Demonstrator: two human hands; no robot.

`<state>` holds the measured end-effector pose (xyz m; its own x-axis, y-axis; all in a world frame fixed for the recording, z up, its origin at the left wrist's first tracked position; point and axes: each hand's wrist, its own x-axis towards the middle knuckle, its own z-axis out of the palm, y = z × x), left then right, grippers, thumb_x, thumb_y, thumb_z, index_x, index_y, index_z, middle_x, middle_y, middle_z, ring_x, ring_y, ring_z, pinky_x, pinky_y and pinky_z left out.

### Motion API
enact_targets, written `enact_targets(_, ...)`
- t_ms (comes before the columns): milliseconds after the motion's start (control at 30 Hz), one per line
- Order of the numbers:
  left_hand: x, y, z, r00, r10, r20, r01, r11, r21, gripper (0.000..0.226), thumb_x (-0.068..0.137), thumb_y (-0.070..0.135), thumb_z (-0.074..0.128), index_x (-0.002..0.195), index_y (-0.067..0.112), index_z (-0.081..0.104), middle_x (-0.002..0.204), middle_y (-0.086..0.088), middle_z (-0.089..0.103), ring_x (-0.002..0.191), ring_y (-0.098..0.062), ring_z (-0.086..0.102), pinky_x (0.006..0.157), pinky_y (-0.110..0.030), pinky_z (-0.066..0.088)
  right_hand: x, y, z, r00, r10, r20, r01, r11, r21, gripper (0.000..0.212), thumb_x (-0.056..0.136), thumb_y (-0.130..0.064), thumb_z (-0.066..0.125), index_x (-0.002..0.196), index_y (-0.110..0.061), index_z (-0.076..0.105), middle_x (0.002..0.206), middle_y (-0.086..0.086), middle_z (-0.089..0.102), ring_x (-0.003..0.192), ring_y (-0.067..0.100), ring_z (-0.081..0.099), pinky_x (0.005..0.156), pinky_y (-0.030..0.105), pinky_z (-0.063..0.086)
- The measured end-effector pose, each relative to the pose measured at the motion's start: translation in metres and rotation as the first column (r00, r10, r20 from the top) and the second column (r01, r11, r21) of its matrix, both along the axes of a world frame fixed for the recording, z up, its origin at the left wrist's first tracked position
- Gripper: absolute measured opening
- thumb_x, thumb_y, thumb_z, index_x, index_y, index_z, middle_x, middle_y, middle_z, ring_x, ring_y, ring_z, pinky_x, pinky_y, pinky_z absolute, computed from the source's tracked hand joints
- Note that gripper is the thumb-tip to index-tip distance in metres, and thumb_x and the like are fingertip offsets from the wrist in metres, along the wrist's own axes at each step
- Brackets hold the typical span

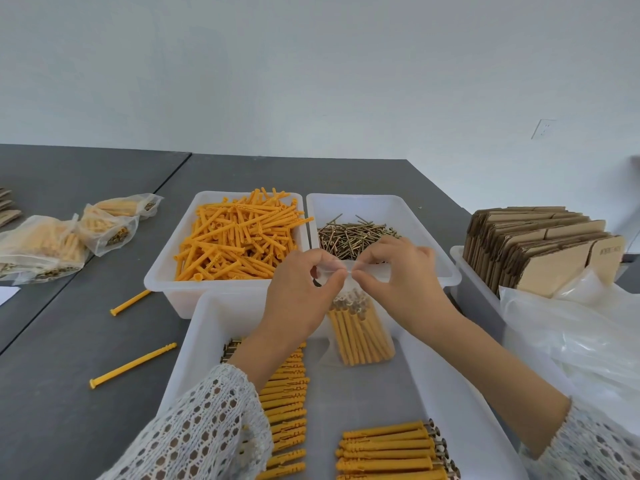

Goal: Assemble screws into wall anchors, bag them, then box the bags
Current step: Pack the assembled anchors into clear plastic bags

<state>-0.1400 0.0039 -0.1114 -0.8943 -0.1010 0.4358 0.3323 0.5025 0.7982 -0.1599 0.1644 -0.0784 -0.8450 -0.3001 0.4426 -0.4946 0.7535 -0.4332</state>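
A small clear bag (pixel 362 332) filled with yellow anchors with screws in them hangs over the near white tray (pixel 207 327). My left hand (pixel 301 292) and my right hand (pixel 398 275) both pinch the bag's top edge, fingertips nearly meeting. Rows of assembled anchors (pixel 388 448) lie in the near tray, with another row (pixel 287 407) partly hidden under my left forearm. Behind stand a tray of loose yellow anchors (pixel 235 237) and a tray of brass screws (pixel 349 233).
Filled bags (pixel 45 247) lie at the far left of the grey table. Two loose anchors (pixel 133 365) rest left of the near tray. At the right, a bin holds flat cardboard boxes (pixel 540 244), and a heap of clear plastic bags (pixel 571 334) lies before it.
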Motion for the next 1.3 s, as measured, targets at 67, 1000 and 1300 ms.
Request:
enact_targets(67,0.001,0.0,0.0,1.0,0.005,0.001,-0.005,1.0,0.008,0.02,0.089,0.025,0.071,0.085,0.042,0.063,0.089,0.023,0.061,0.097,-0.005,0.054,0.081,-0.013,0.039,-0.002,-0.006,0.001,1.0,-0.006,-0.021,0.007,1.0,0.03,0.012,0.087,-0.034,0.069,0.08,-0.037,0.061,0.091,-0.014,0.061,0.099,0.008,0.051,0.091,0.034,0.025)
enact_targets(1000,-0.001,-0.025,0.006,0.997,0.066,-0.04,-0.075,0.95,-0.304,0.024,0.088,0.036,0.069,0.073,0.047,0.054,0.077,0.021,0.058,0.092,0.004,0.045,0.065,-0.022,0.039,-0.012,0.041,0.006,0.983,0.019,-0.18,0.056,0.913,0.405,0.022,0.094,-0.038,0.06,0.084,-0.019,0.057,0.087,-0.01,0.045,0.088,0.013,0.041,0.073,0.027,0.029)
enact_targets(1300,-0.004,-0.017,0.015,0.99,-0.119,0.072,0.09,0.941,0.325,0.019,0.1,0.013,0.055,0.083,0.005,0.056,0.078,-0.015,0.064,0.062,-0.012,0.054,0.061,-0.025,0.047,-0.006,0.044,0.0,0.997,-0.055,-0.046,0.059,0.995,0.076,0.042,0.087,-0.051,0.062,0.067,-0.018,0.047,0.078,-0.007,0.046,0.072,0.012,0.044,0.057,0.027,0.034)
